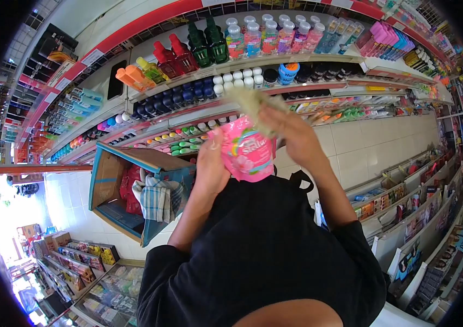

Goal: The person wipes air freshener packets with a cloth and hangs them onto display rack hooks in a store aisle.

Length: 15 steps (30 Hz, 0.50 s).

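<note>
My left hand (213,163) grips a pink pouch (249,152) by its left side, thumb near the top edge. Printed flowers, a rainbow and white lettering show on the pouch's front. A pale yellowish cloth (249,104), smeared by motion, is in my right hand (291,133). Both cloth and hand are at the pouch's upper right; whether the cloth touches it I cannot tell. Behind my hands runs a shelf (318,57) of bottles and jars.
Left of me a blue-edged cardboard box (98,177) holds a checked cloth (158,197) and a red item (131,188). Above are red bottles (183,57), dark green bottles (216,43) and clear-capped colourful bottles (269,38). Low racks (400,253) stand at right, a glass counter (109,294) lower left.
</note>
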Each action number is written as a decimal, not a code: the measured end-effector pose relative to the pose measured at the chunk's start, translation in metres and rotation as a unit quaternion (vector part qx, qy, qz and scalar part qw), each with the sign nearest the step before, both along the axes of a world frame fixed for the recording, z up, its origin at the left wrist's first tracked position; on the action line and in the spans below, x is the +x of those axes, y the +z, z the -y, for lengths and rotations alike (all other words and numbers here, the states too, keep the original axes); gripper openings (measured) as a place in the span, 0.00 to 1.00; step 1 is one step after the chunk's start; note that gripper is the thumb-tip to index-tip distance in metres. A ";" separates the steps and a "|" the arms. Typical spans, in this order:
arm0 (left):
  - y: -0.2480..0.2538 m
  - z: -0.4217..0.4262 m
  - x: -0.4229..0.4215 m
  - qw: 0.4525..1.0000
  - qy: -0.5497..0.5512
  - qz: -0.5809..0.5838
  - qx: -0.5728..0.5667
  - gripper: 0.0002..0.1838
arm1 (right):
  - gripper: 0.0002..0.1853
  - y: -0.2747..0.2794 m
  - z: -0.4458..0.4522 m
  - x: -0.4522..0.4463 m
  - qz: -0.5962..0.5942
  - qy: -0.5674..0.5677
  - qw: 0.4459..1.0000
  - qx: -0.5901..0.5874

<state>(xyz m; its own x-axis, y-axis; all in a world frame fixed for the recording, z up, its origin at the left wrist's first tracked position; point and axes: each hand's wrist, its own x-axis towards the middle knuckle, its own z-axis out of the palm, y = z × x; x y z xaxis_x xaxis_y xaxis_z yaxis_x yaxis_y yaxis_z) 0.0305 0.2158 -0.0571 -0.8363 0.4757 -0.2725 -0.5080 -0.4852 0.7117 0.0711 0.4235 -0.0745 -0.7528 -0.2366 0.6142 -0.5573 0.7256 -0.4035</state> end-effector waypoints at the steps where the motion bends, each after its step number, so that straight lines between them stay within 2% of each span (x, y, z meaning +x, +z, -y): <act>1: 0.001 0.002 -0.003 0.999 0.015 0.013 0.038 0.22 | 0.24 -0.018 -0.013 0.002 0.072 -0.033 0.990 -0.115; 2: -0.001 0.005 -0.005 0.999 0.012 0.012 0.038 0.22 | 0.24 -0.032 -0.019 0.003 0.141 -0.065 0.961 -0.228; 3: -0.003 0.007 -0.007 0.998 0.011 0.011 0.059 0.22 | 0.24 -0.041 -0.019 0.006 0.140 -0.068 0.961 -0.229; 4: -0.005 0.007 -0.009 0.997 0.012 0.009 0.082 0.21 | 0.24 -0.047 -0.018 0.008 0.187 -0.026 0.874 -0.448; 5: -0.005 0.005 -0.009 0.996 0.015 0.019 0.081 0.21 | 0.24 -0.051 -0.017 0.012 0.224 0.019 0.734 -0.641; 6: -0.007 0.002 -0.007 0.996 0.015 0.019 0.081 0.21 | 0.24 -0.043 -0.010 0.018 0.224 0.020 0.734 -0.641; 8: -0.010 -0.004 -0.004 0.999 0.001 0.036 0.005 0.19 | 0.26 -0.020 0.012 0.026 0.292 -0.100 0.792 -0.527; 9: -0.013 -0.005 -0.004 0.999 -0.028 0.032 -0.013 0.18 | 0.27 -0.022 0.020 0.020 0.117 -0.052 0.929 -0.348; 10: -0.015 -0.006 -0.002 0.999 -0.030 0.033 -0.015 0.18 | 0.27 -0.014 0.026 0.017 0.117 -0.054 0.928 -0.350; 11: -0.017 -0.009 0.001 0.999 -0.022 -0.012 -0.034 0.18 | 0.28 0.002 0.029 0.016 0.091 -0.043 0.982 -0.160; 12: -0.016 -0.012 0.003 0.997 -0.014 -0.057 -0.052 0.18 | 0.28 0.011 0.029 0.015 0.062 -0.031 0.997 0.038; 13: -0.002 -0.014 0.005 0.999 -0.001 -0.005 -0.035 0.20 | 0.28 0.008 0.027 0.016 0.061 -0.034 0.997 0.038; 15: -0.001 -0.009 -0.003 1.000 -0.015 0.005 0.003 0.21 | 0.26 -0.009 0.023 0.015 0.044 -0.024 0.993 -0.105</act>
<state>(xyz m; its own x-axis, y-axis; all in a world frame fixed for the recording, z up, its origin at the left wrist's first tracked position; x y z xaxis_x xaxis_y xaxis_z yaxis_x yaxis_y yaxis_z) 0.0279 0.2250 -0.0583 -0.8189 0.5016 -0.2790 -0.5297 -0.4734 0.7037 0.0860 0.4009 -0.0834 -0.8130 -0.0730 0.5776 -0.4801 0.6452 -0.5942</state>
